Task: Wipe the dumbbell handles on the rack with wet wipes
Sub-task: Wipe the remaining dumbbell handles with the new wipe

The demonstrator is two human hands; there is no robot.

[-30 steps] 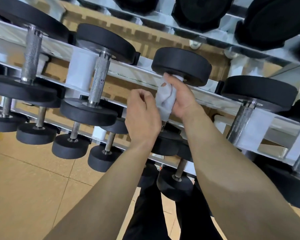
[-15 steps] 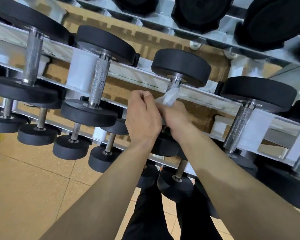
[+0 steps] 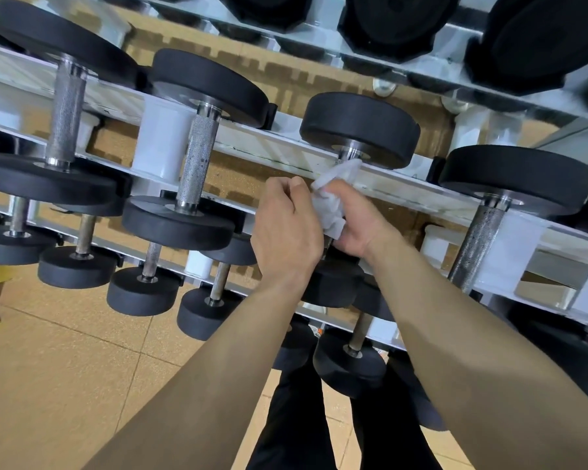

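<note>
While the right hand (image 3: 357, 225) gripped the wipe (image 3: 331, 206) round a handle (image 3: 350, 153) on the middle rail (image 3: 269, 144), I logged the job as part-way through one dumbbell (image 3: 358, 130), no more.

Wipe: white, crumpled, bunched between palm and bar, with a loose corner poking up toward the upper head. Only a short chrome stub of that handle showed above the wipe. The rest lay hidden under hand and wipe.

Left hand (image 3: 286, 228) sat just beside it, fingers curled, thumb close to the wipe. I could not tell if it pinched anything.

Left neighbour's handle (image 3: 197, 161): knurled steel with dark specks. My read was not yet cleaned, or stained.

Right neighbour's handle (image 3: 479, 239) and the far-left handle (image 3: 65, 106): knurled and grey. I could make out no wet sheen, so whether they were done was unclear.

Lower row (image 3: 84, 232): thinner bars, neither hand on them.

I judged most of the rack was left to do.
</note>
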